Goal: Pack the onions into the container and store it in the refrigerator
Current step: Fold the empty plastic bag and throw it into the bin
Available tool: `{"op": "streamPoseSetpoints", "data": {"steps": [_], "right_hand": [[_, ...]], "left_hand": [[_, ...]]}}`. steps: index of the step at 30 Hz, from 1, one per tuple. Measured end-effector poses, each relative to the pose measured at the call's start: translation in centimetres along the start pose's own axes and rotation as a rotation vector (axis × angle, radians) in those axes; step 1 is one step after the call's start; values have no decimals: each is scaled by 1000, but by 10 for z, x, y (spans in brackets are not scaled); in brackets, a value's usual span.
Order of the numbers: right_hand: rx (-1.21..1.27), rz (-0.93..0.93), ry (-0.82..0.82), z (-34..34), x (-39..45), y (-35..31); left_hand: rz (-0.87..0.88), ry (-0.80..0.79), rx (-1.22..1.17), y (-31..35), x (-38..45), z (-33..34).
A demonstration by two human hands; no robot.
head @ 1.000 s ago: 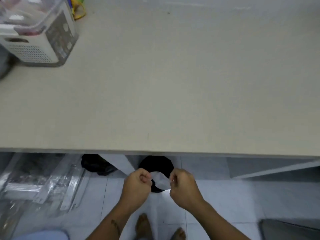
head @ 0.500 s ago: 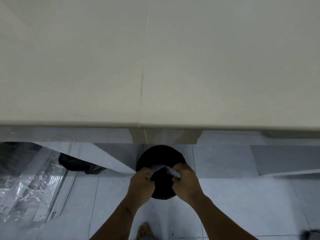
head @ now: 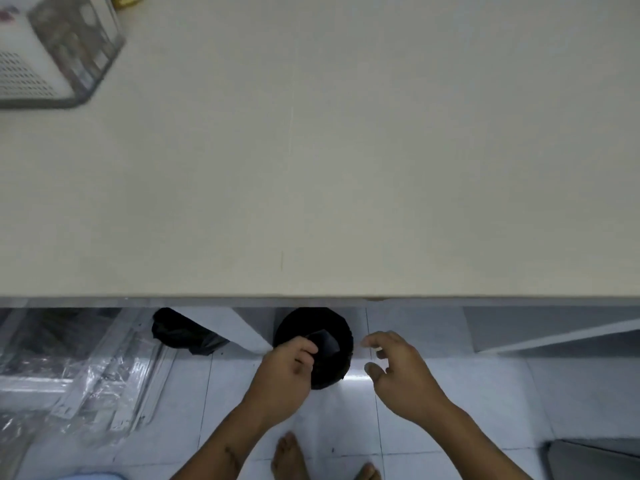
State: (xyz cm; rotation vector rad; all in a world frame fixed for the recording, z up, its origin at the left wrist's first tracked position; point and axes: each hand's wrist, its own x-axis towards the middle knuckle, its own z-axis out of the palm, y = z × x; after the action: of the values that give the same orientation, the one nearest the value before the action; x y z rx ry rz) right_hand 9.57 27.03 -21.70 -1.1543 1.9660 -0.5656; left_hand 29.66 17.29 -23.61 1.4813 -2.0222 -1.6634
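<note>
No onions are in view. A clear-walled container (head: 74,51) with a white perforated insert stands on the table's far left corner. Below the table's front edge, a round black bin (head: 334,322) stands on the tiled floor. My left hand (head: 287,372) hovers over the bin's left rim with its fingers curled on a thin see-through piece of plastic (head: 323,341) that hangs in the bin's mouth. To the right of the bin is my right hand (head: 398,372), with fingers spread and nothing in it.
The pale tabletop (head: 346,168) fills the upper view. Under it lie a black bag (head: 180,332), plastic-wrapped metal rails (head: 86,372) at left and a white beam (head: 554,337) at right. My bare feet (head: 291,459) stand on the tiles; a dark object (head: 595,459) sits at the lower right.
Both hands gripped the plastic piece over the bin before. My right hand has let go and moved off to the right, fingers spread; my left hand stays at the bin.
</note>
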Motion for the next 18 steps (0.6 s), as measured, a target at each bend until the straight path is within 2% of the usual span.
{"op": "streamPoseSetpoints", "data": {"steps": [4, 10, 15, 18], "right_hand": [[-53, -85, 12, -64, -45, -53], [-132, -189, 106, -138, -64, -104], [-264, -193, 136, -168, -45, -128], [-308, -159, 121, -174, -25, -141]], "left_hand": [[47, 16, 43, 73, -44, -27], [151, 174, 147, 153, -77, -67], [244, 318, 312, 194, -66, -92], [232, 367, 459, 207, -46, -107]]}}
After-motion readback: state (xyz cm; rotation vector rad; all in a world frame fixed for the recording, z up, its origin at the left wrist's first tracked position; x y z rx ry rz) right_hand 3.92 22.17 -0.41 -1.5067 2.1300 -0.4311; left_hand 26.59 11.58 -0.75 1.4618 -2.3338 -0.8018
